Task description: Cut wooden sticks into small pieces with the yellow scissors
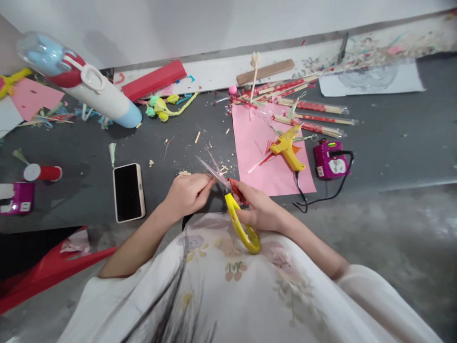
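Observation:
My right hand (262, 209) is closed around yellow-handled scissors (233, 214), whose blades stand apart and point up and left. Something small and red (238, 191) shows between that hand's fingers and the scissors. Close to the blades, my left hand (191, 193) has its fingers pinched; what they hold is too small to make out. Little pale wooden bits (224, 169) lie on the dark table (178, 157) just beyond the blades. Right of them a yellow glue gun (289, 148) rests on a pink sheet (253, 166).
A phone (127, 193) and a large bottle (103, 95) are at the left. Wrapped sticks (310, 105) spread across the back right. A purple box (330, 159) with a black cable sits at the right. A red case (155, 81) lies behind yellow yarn (162, 110).

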`<state>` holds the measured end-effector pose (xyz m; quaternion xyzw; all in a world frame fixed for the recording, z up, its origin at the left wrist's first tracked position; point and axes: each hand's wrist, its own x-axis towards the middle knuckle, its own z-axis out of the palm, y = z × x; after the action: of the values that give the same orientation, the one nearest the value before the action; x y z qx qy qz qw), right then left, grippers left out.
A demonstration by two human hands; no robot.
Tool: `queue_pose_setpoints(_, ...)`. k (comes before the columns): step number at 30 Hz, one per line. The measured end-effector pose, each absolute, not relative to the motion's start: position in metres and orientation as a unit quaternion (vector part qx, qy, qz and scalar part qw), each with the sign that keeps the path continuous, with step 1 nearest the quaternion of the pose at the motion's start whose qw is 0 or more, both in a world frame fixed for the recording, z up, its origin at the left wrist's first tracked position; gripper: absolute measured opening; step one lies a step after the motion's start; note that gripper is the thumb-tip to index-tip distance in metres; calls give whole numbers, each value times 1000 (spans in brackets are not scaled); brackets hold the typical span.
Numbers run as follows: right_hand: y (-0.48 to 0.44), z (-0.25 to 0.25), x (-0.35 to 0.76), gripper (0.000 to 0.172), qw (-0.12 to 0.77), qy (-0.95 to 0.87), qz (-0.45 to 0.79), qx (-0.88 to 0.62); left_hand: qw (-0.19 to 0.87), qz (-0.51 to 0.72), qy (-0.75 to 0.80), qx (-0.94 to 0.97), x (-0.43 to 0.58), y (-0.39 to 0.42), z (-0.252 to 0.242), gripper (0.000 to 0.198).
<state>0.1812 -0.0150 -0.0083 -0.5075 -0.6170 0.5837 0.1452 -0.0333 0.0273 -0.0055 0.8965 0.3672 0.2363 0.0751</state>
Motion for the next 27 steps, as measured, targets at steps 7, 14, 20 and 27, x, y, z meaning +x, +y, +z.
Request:
queue_pose_setpoints(7,-11,-33,172,16,207,-433,705,-522,172,189,345,903,-18,25,-20,37)
queue_pose_setpoints(14,-7,-23,182,9,229,-429,711,-508,227,127,471,843,-30,37,-23,40)
queue_pose_setpoints(20,-3,-26,185,8,191,-511,645,-535,275,165,476,819,-29,36,-23,35)
queue_pose_setpoints(27,-6,-34,188,11,181,-545,555,-602,278,226,462,812,-28,38,-23,31)
